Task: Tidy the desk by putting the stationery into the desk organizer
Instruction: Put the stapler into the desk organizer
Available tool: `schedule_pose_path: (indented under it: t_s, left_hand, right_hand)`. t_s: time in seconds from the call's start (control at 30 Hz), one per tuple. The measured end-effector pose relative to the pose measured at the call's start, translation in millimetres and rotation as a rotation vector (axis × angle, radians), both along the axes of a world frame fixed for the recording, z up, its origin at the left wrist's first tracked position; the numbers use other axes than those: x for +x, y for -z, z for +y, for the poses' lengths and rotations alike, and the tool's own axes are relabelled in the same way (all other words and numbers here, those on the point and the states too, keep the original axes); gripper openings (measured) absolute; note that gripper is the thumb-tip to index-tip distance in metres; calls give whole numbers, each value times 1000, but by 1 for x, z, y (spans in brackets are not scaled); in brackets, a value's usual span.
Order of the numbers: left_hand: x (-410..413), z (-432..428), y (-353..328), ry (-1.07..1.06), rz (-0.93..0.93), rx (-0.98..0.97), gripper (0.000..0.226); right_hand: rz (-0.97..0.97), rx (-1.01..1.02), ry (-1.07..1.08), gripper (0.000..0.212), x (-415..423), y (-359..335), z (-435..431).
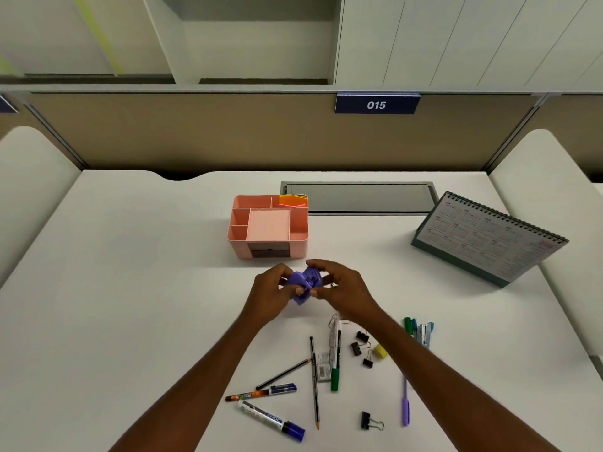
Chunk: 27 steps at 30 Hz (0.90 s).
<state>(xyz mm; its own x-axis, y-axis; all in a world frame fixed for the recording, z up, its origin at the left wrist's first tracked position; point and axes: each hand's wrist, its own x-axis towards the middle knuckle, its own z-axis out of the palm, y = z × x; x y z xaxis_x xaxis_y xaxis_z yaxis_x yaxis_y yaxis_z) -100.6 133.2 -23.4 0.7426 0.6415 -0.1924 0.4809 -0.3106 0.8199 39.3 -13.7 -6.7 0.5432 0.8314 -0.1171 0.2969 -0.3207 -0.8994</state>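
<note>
Both hands hold one small purple plastic tool, perhaps a tape dispenser or stapler, just above the desk in front of the pink desk organizer. My left hand pinches its left side; my right hand grips its right side with curled fingers. Yellow and orange sticky notes stand in the organizer's back right compartment. Nearer me lie two pencils, a green marker, a blue marker, a patterned pen, a purple pen, several black binder clips and a yellow eraser.
A spiral desk calendar stands at the right. A grey cable hatch is set into the white desk behind the organizer. A green pen and a small blue stapler lie right of my right forearm. A beige partition closes off the back.
</note>
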Motion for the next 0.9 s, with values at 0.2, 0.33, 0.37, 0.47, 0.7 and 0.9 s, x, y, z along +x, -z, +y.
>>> schedule_pose_path:
  t_s: [0.2, 0.33, 0.37, 0.47, 0.7, 0.9]
  left_hand:
    - [11, 20, -45, 32, -99, -133, 18]
    - [23, 34, -72, -49, -269, -92, 27]
    - [27, 37, -78, -73, -299, -39, 30]
    - [39, 44, -89, -169, -363, 78, 34]
    - [58, 61, -80, -74, -240, 191, 46]
    - [61, 61, -54, 52, 37, 493, 54]
  right_hand:
    - [-49, 60, -94, 62, 23, -57, 18]
    - [-144, 137, -57, 63, 38, -84, 43]
    - [-189, 165, -44, 63, 41, -88, 50]
    - [-316, 205, 11, 63, 46, -92, 69]
    - [-429, 148, 40, 59, 51, -69, 98]
    - [-459, 15, -19, 56, 52, -40, 104]
